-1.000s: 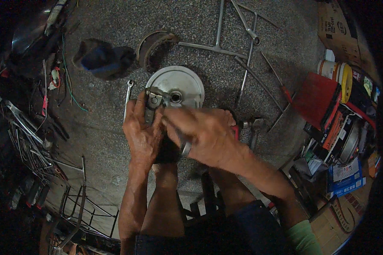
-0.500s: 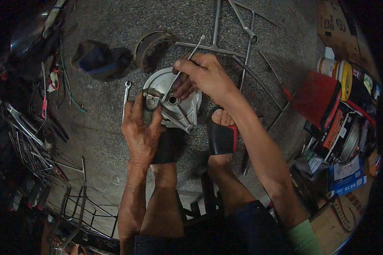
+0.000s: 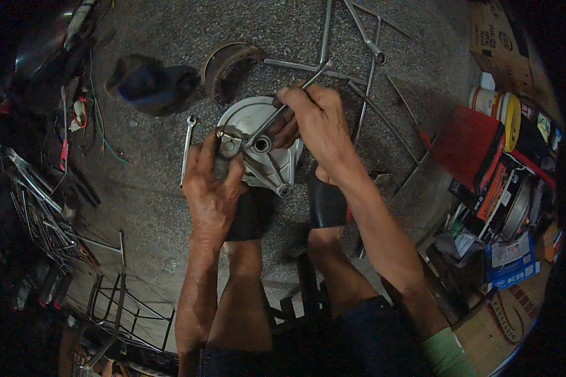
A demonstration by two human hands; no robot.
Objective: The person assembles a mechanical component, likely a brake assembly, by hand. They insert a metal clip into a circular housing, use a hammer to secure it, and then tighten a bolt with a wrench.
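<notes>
A round silver brake plate [image 3: 242, 115] from a drum brake lies on the floor in front of my feet. My left hand [image 3: 212, 188] grips its left edge, thumb and fingers closed around a small metal lever [image 3: 231, 146] there. In my right hand [image 3: 314, 116] is a long slim wrench [image 3: 271, 119], held slantwise over the plate. The wrench's lower end meets the plate between the lever and the round centre hole [image 3: 261, 144]; what exactly it engages is too small to tell. My right fingertips curl behind the wrench, partly hidden.
Another wrench [image 3: 187, 151] lies left of the plate. Beyond it are a curved brake shoe [image 3: 223, 63] and a dark blue cloth-like item [image 3: 148, 85]. Metal tubing [image 3: 324, 38] stretches across the far floor. Tools pile up at left; boxes and a red case [image 3: 465, 144] crowd the right.
My right hand has moved a little to the right, swinging the wrench's upper end rightward so that it slants more. My left hand keeps its grip at the plate's edge.
</notes>
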